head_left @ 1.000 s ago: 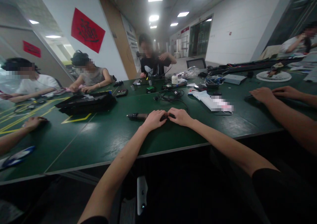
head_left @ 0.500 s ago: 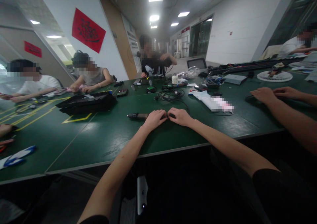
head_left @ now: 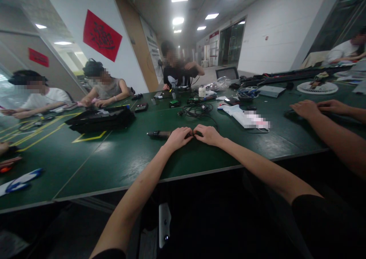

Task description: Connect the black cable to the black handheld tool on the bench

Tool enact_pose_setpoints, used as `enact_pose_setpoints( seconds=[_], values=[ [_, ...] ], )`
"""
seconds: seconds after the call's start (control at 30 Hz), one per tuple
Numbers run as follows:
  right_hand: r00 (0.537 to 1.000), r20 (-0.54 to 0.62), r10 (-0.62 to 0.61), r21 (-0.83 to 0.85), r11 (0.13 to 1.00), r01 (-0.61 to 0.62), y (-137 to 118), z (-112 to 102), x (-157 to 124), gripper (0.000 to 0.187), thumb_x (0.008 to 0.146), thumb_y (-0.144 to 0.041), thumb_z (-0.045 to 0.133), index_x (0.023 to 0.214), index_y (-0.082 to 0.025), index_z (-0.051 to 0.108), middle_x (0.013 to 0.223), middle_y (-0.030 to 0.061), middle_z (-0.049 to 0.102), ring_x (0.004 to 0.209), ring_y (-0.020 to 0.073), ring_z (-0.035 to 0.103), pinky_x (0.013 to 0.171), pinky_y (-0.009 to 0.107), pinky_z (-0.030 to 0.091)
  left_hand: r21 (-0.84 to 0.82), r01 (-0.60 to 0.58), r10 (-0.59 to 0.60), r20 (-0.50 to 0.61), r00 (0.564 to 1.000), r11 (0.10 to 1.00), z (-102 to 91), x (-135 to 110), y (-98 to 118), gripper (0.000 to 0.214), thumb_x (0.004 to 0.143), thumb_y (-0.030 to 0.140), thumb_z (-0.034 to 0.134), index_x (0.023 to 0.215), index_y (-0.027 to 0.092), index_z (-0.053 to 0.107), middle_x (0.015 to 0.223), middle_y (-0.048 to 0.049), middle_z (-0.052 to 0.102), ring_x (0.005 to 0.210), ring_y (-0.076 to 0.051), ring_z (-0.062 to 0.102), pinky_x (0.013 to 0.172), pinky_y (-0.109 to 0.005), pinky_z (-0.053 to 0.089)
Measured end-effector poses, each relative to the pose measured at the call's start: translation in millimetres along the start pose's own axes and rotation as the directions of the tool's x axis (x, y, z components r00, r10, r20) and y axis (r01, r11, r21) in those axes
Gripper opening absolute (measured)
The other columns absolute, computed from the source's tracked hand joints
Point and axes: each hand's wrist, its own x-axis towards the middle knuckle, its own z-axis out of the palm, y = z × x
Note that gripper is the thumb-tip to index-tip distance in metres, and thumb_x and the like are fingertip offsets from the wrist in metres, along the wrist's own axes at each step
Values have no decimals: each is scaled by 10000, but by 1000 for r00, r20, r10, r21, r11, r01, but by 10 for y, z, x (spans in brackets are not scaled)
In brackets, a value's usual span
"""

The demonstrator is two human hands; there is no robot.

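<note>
A dark, slim cylindrical tool (head_left: 158, 135) lies across the green table (head_left: 126, 160), its tip pointing left. My left hand (head_left: 177, 137) rests curled over the tool's right part. My right hand (head_left: 208, 134) lies beside it, fingers bent down on the same tool's right end, so the two hands touch at the fingertips. The part of the tool under my hands is hidden.
A black bag (head_left: 100, 119) sits to the left, and a coil of black cable (head_left: 197, 111) and a white cloth bundle (head_left: 243, 118) lie behind my hands. A co-worker's hands (head_left: 314, 108) rest on the table at right. Other people sit along the far side.
My hands and the tool have stayed put. At the far left a co-worker's hand has drawn back off the table towards the edge.
</note>
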Motion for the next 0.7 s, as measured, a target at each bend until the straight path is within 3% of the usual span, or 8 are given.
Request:
enact_pose_setpoints(
  seconds=[0.23, 0.47, 0.6, 0.7],
  values=[
    [1000, -9, -8, 21, 1000, 8, 7, 10, 0, 132, 1007, -297, 631, 1115, -244, 685, 1162, 47, 699, 933, 191, 669, 780, 279, 442, 74, 38, -38, -4, 999, 997, 34, 2, 0, 265, 1061, 471, 553, 1196, 254, 628, 1136, -69, 733, 1059, -266, 666, 939, -401, 481],
    [999, -24, -23, 13, 1000, 23, -20, -24, -1, 169, 1002, -276, 628, 1152, -256, 700, 1179, 61, 701, 1057, 231, 639, 873, 327, 487, 59, 79, -79, -5, 997, 995, 80, 53, -52, 212, 1048, 437, 561, 1068, 265, 683, 1022, -61, 737, 971, -255, 669, 889, -383, 494],
    [997, -71, -33, -18, 999, 32, -38, -52, 11, 280, 983, -266, 639, 1259, -265, 686, 1305, 98, 673, 1261, 303, 540, 1007, 433, 479, 88, 229, -227, -39, 973, 969, 44, 16, -271, 200, 1025, 430, 579, 1023, 263, 688, 996, -72, 735, 970, -263, 674, 849, -368, 484],
    [996, -77, -47, -25, 999, 45, -30, -53, 21, 341, 978, -258, 635, 1318, -255, 661, 1404, 117, 625, 1332, 328, 494, 1069, 496, 442, 119, 441, -441, -32, 897, 889, -52, -156, -568, 223, 1014, 453, 570, 1014, 266, 691, 1031, -83, 738, 1002, -279, 672, 856, -378, 470]
  ],
)
